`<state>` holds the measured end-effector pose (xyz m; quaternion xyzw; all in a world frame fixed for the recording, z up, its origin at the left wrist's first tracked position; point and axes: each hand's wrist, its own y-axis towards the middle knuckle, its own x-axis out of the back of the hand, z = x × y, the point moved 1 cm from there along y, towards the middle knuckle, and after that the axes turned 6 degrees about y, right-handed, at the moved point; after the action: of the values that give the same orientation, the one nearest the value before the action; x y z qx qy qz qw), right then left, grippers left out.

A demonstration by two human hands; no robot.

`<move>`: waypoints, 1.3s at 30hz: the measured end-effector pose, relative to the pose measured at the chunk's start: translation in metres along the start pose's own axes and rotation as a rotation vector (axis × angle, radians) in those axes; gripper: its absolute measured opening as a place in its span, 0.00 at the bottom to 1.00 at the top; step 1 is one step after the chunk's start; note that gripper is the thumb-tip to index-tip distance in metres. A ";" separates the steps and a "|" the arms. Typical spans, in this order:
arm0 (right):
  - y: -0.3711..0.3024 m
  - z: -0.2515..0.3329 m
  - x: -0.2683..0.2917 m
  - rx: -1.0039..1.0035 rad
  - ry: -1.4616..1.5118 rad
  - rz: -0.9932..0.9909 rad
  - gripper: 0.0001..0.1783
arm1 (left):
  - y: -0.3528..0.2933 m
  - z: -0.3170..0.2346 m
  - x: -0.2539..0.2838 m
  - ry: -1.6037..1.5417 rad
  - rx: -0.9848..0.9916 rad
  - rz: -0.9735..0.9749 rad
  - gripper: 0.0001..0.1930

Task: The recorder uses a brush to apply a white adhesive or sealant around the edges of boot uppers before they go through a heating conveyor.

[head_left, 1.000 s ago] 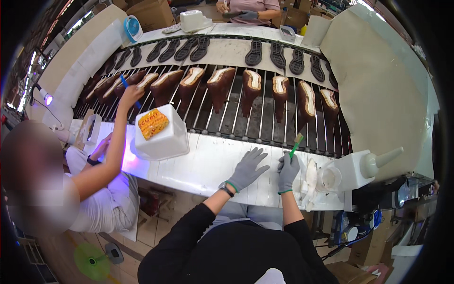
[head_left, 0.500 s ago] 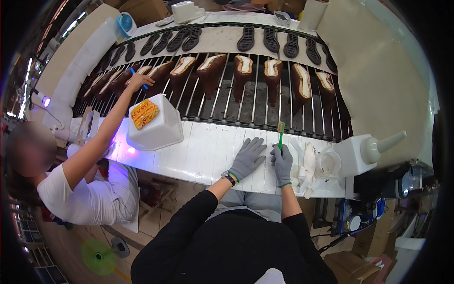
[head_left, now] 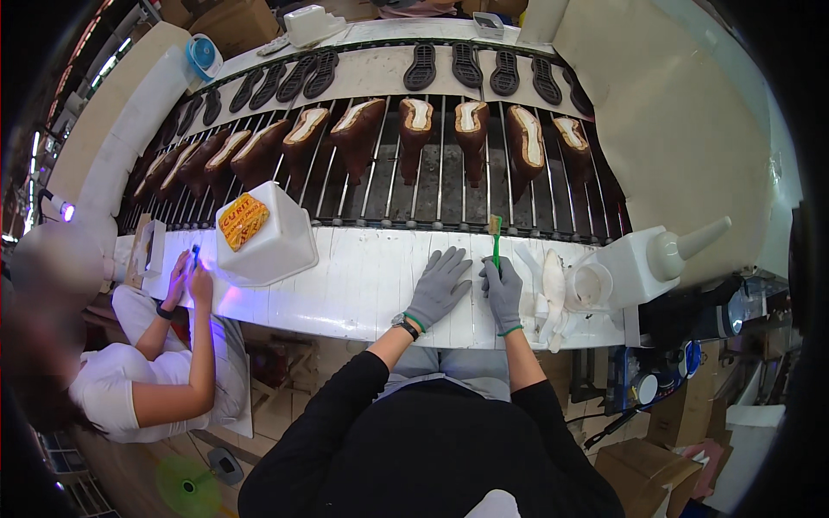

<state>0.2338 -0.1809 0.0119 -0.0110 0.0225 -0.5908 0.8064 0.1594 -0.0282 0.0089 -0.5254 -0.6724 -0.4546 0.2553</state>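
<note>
My left hand (head_left: 438, 287), in a grey glove, lies flat on the white tabletop (head_left: 354, 298) with its fingers spread. To its right, my gloved right hand (head_left: 503, 296) is closed around the handle of a small green brush (head_left: 496, 244). The brush stands bristle end away from me, close to the roller rack's near edge. Beyond the table, brown shoe uppers (head_left: 417, 121) rest bottom up on the metal rods (head_left: 442, 168), their undersides pale in the middle. A row of black shoe soles (head_left: 420, 67) lies on a light strip behind them.
Beside my right hand are a whitish cloth (head_left: 553, 289), a clear cup (head_left: 590, 287) and a white bottle with a spout (head_left: 643, 266). An upturned white tub (head_left: 281, 246) carries a yellow-orange packet (head_left: 243, 221). A co-worker (head_left: 147, 371) sits at the left.
The co-worker's arm has drawn back from over the shoe uppers; both their hands are now low over the table, with a blue tool. My hands keep their pose; the view has shifted slightly.
</note>
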 end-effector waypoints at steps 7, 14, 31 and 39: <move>0.000 0.000 0.003 -0.003 -0.004 -0.007 0.09 | 0.001 -0.001 -0.003 0.005 -0.001 0.001 0.23; 0.000 -0.001 0.005 0.002 -0.029 -0.010 0.09 | 0.002 -0.003 -0.005 0.010 0.003 0.005 0.23; 0.000 0.001 0.012 0.047 -0.082 -0.019 0.09 | 0.004 -0.009 -0.006 0.012 -0.016 0.016 0.23; 0.000 0.000 0.015 0.026 -0.082 -0.009 0.10 | 0.006 -0.012 -0.007 0.021 -0.012 -0.001 0.22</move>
<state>0.2389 -0.1954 0.0115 -0.0249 -0.0185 -0.5938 0.8040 0.1660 -0.0420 0.0105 -0.5219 -0.6672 -0.4641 0.2591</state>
